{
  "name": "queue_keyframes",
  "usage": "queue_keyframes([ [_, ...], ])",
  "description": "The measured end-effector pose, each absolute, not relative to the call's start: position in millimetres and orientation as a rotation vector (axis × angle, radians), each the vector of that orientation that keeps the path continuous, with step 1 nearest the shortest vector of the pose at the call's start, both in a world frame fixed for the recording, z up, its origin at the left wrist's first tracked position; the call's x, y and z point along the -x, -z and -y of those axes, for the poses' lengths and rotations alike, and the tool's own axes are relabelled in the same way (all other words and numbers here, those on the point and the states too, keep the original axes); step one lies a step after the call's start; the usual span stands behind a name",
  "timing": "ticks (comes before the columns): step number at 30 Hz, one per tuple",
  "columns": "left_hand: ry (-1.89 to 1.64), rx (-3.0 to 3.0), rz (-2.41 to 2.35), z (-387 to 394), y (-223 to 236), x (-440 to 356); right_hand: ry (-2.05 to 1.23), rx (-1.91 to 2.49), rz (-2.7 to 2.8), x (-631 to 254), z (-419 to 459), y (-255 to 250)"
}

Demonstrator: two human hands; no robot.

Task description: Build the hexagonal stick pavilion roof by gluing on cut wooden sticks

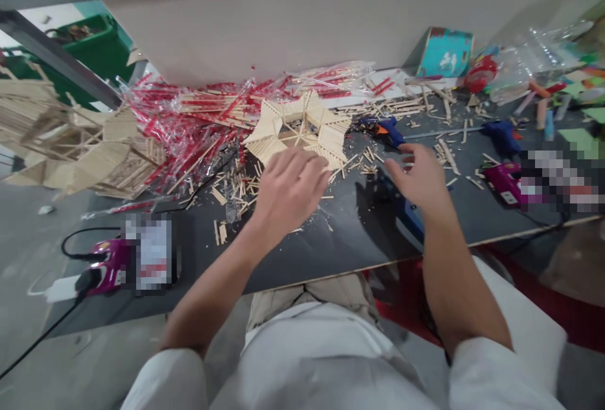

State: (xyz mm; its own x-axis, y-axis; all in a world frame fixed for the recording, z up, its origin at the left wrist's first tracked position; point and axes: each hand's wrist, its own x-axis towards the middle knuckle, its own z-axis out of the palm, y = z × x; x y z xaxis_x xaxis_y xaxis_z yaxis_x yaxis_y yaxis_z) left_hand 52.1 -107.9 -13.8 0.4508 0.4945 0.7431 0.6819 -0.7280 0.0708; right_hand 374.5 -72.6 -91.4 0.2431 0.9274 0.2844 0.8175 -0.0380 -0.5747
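A star-shaped piece built from thin wooden sticks (333, 139) lies on the dark tabletop in front of me. My left hand (293, 186) is on its near edge, fingers curled over the sticks; their tips are hidden. My right hand (418, 177) is to the right, empty, with thumb and fingers apart. Just beyond its fingers lies a blue glue gun (391, 131). Below the right hand and partly covered by it is a blue tool (407, 211), whose kind I cannot make out. Small cut stick pieces (368, 159) are scattered around the star.
Red-and-clear plastic packets of sticks (208, 104) pile up behind. A larger stick structure (80, 145) stands at left. A second blue glue gun (501, 137) lies right. Purple power strips (111, 265) with cords sit at both sides. The table's front edge (340, 276) is close to my body.
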Motion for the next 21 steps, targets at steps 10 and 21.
queue_keyframes([
  [10, 0.976, 2.386, 1.185, 92.7, 62.3, -89.4, -0.193, 2.267, 1.555, -390.8, -46.6, 119.4],
  [21, 1.01, 2.303, 1.197, 87.4, 67.0, -98.4, -0.278, 2.289, 1.596, -410.8, -61.5, 123.1],
])
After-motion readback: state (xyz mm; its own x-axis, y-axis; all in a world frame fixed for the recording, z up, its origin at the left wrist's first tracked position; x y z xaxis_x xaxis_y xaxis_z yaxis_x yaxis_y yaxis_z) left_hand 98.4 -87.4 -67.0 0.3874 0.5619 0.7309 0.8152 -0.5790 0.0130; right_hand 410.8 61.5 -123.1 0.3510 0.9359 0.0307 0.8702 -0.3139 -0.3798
